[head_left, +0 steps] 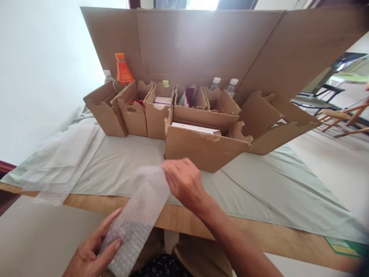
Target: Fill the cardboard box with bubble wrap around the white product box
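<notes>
A long bundle rolled in bubble wrap (138,215) lies slanted over the table's near edge. My left hand (92,248) grips its lower end, thumb on top and fingers wrapped round. At the bundle's upper end, my right hand (184,182) is closed on the wrap, pinching it. What is inside the wrap is hidden.
Several open cardboard boxes (201,148) stand in a row on a pale cloth (273,184) over the wooden table (259,234), holding bottles and cartons. An orange bottle (123,69) stands at the back left. A large cardboard sheet (201,42) rises behind. Loose bubble wrap (57,165) lies left.
</notes>
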The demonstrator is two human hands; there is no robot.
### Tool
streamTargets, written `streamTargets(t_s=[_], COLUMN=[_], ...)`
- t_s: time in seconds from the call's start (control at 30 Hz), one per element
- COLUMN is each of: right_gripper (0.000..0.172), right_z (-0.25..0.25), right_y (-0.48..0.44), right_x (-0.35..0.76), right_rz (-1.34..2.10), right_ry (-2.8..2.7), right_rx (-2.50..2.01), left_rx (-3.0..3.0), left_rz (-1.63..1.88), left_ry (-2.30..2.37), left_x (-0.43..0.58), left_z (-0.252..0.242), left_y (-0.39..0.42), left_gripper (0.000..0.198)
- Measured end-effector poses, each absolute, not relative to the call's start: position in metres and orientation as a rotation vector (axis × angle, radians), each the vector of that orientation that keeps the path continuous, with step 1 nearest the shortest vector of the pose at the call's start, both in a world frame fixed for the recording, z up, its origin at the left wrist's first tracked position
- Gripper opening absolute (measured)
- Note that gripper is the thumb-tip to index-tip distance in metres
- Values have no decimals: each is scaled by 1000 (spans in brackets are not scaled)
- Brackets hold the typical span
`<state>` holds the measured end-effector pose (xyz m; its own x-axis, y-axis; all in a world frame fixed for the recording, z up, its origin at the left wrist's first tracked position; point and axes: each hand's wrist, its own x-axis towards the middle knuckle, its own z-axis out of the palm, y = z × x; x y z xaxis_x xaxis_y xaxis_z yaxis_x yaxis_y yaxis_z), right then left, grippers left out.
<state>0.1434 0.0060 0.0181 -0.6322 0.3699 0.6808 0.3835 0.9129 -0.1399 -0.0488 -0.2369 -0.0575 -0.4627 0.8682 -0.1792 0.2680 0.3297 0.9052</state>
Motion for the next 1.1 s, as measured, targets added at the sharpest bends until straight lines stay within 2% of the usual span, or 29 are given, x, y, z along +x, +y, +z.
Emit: streamTargets(t_s=[0.07,0.1,0.2,0.4,0.47,0.53,0.63,0.7,0.9,1.03,1.1], right_gripper=[16,20,46,62,61,47,23,19,30,39,41], right_z=[23,26,29,-11,-28,-43,-56,-58,-52,-57,-59], right_y=[28,35,31,-43,-68,-85,-92,-87,-76,-75,-76], right_x=[106,95,102,199,209,203,182,173,165,164,169], right_rz=[-62,-66,16,473,633,810,1034,1137,1203,1106,942], right_ry=[-2396,-2418,-2413,-2643,-2596,-2435,-2163,-2067,-2066,-2059,-1993], right_rx=[-539,-542,-523,-547,-525,-576,-821,-946,-1080,-1057,-1017], left_rx=[900,856,699,338,330,363,546,737,1152,1269,1279], left_rz=[1126,1119,1163,1341,1293,1247,1177,1145,962,811,715], left_ry=[1848,1811,1637,1221,1120,1081,1267,1535,1991,2110,2153], left_x=[-47,-45,-36,-19,-19,-23,-34,-39,-30,-27,-29], left_z=[-59,-60,-58,-36,-32,-33,-41,-43,-30,-30,-34], left_y=[-239,-236,-222,-197,-196,-200,-206,-205,-173,-161,-163], left_gripper=[54,52,50,47,47,52,57,51,34,34,36])
